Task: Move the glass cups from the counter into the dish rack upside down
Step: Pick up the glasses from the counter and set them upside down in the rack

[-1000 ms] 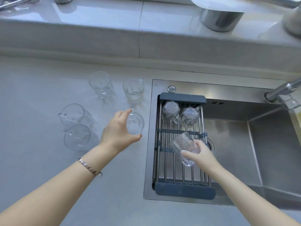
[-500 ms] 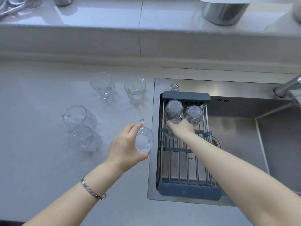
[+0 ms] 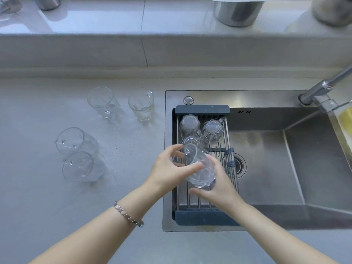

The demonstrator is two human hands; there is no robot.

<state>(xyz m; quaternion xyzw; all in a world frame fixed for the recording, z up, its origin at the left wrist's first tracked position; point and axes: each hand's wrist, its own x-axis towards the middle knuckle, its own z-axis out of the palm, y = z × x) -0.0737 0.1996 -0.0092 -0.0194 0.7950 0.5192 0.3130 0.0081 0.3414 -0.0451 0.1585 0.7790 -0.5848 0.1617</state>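
On the left, four glass cups sit on the grey counter (image 3: pixel 38 187) same as half a second ago: two near the front, cup one (image 3: pixel 70 140) and cup two (image 3: pixel 78 166), just beside each other, and two further back, a handled cup (image 3: pixel 102 101) and another handled cup (image 3: pixel 142 103).

What's changed: the left hand (image 3: pixel 171 171), with a metal bracelet (image 3: pixel 128 214) on the wrist, has carried its glass cup (image 3: pixel 198 166) off the counter edge and over the dish rack (image 3: pixel 202 109) in the steel sink (image 3: pixel 266 168). The right hand (image 3: pixel 219 184), which was up at the back of the rack, has pulled back and now cups the same glass from underneath. So both hands are on it, fingers curled round the sides, thumbs wrapped in, and the glass is tilted with its open rim toward the back.

There's now a third upside-down cup (image 3: pixel 191 141) in the rack, just in front of the first two: inverted cup A (image 3: pixel 189 123) and inverted cup B (image 3: pixel 212 129).

No brand, label or writing readable anywhere. A faucet (image 3: pixel 323 86) pokes in at the right.
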